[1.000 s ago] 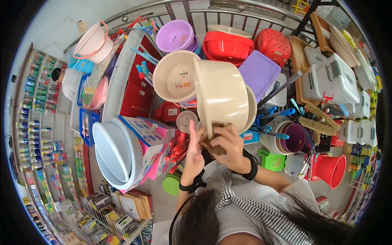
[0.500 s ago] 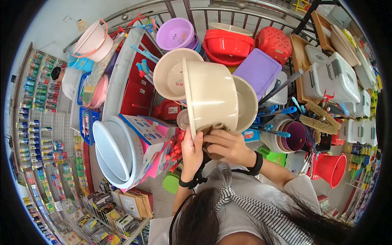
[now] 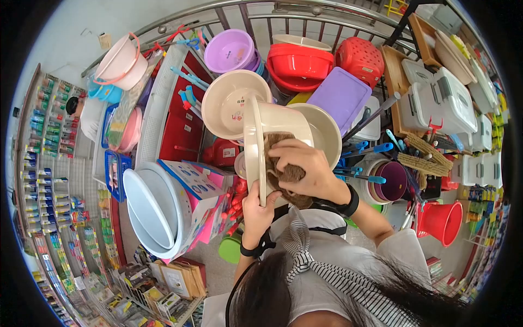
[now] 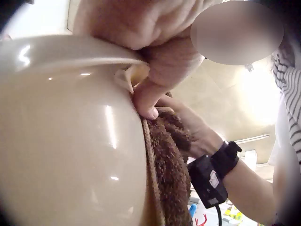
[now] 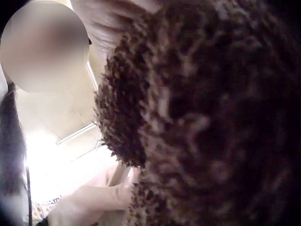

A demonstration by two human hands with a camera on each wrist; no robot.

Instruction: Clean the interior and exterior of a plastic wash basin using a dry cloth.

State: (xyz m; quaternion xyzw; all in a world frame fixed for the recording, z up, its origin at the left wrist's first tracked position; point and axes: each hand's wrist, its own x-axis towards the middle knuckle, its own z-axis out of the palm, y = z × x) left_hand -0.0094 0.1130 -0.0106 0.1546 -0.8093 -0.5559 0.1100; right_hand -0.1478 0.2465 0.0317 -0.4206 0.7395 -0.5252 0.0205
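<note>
A cream plastic basin is held tipped on its side in front of the person's chest. My left hand grips its wide rim, the thumb lying over the outer side; in the left wrist view that thumb also lies against the cloth's edge. The right hand holds a bunched brown fluffy cloth against the basin's outer wall, just behind the rim. In the right wrist view the cloth fills most of the picture and hides the right fingertips.
Behind the held basin stand another cream basin and a cream basin stack. A purple lid and red basins lie further back. Pale blue tubs stand left, blue-handled tools and a red bucket right.
The basin has turned so its rim now shows nearly edge-on, and it has shifted left. The left hand went from straight fingers to gripping the rim. The right hand and cloth have moved up the wall.
</note>
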